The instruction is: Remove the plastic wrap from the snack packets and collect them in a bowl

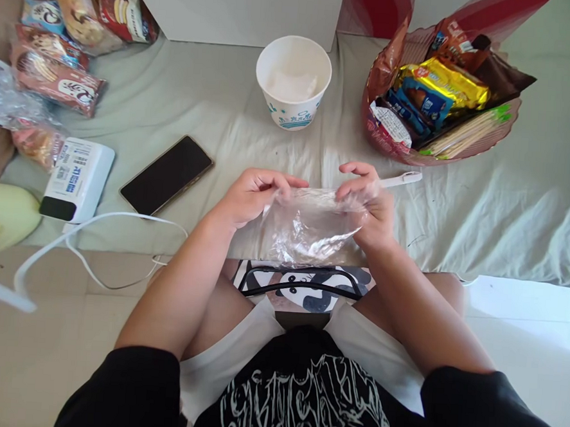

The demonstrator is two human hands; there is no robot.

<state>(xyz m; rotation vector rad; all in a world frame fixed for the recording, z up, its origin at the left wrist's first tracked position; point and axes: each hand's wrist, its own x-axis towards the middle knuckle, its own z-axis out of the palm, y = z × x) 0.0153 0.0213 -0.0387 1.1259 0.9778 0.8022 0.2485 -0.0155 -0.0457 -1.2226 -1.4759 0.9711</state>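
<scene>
A clear plastic bag (pixel 308 231) is stretched between my two hands near the front edge of the cloth-covered surface. My left hand (pixel 257 196) pinches its upper left corner between thumb and fingers. At the upper right edge, my right hand (pixel 369 209) grips the film, its index finger raised. A white plastic handle (pixel 403 179) sticks out to the right behind my right hand; whether the hand touches it I cannot tell. Beyond my hands stands a white paper bowl (pixel 293 85) with a blue-green print and something whitish inside.
A pink clear basket (pixel 372 132) of wrapped snacks and thin sticks stands at the right. To the left lie a black phone (pixel 167 175), a white device (pixel 78 178) with a white cable (pixel 121 215), and several packaged breads (pixel 56 87). A pale yellow bottle (pixel 5 216) is at the far left.
</scene>
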